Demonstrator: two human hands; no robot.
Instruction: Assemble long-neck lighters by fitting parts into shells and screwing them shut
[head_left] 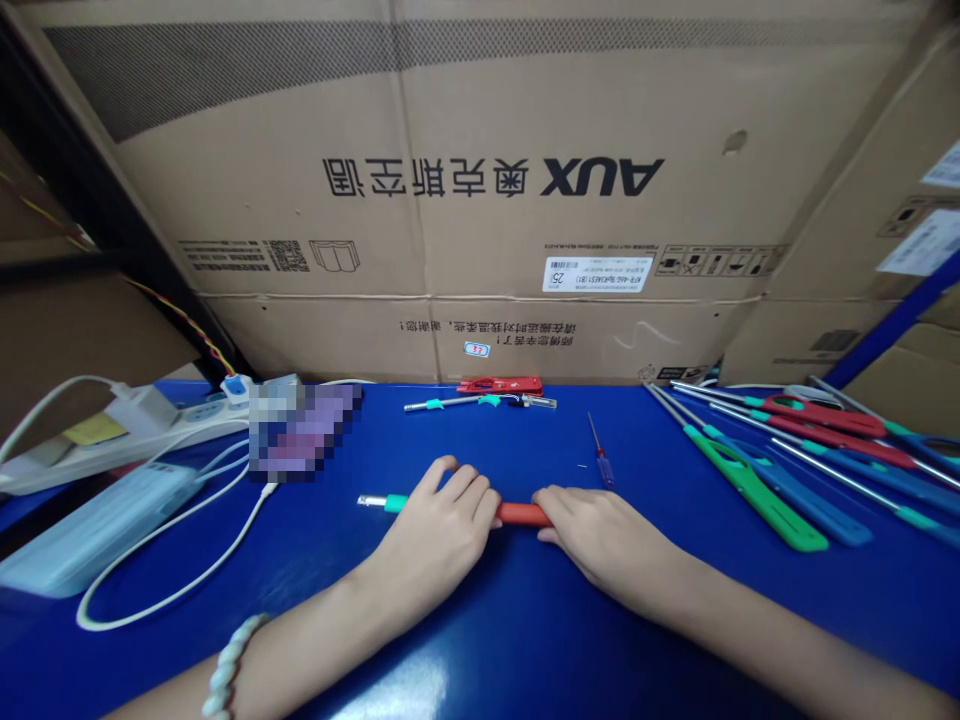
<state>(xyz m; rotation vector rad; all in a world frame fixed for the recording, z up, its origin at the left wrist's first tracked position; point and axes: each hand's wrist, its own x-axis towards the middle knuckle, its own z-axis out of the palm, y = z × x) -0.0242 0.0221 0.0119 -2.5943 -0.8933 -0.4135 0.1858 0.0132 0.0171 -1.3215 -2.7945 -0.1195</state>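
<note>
Between my two hands lies a red long-nosed gas lighter (523, 514), held level just above or on the blue tabletop. My left hand (450, 515) wraps round its front part, and a teal collar and short metal tip stick out to the left. My right hand (596, 535) closes on the handle's right end, hiding it. Behind them, a purple screwdriver (604, 468) points away from me, with a tiny pin (582, 466) beside it. An opened lighter's metal tube (450, 403) with wires lies farther back, in front of a red lighter shell (501, 385).
Several assembled lighters (757, 485) in green, blue and red fan out on the right. At the left are a power strip (202, 415), a light blue power bank (105, 525), a looping white cable (191, 585) and a blurred purple item (307, 430). A cardboard wall (465, 230) closes off the back.
</note>
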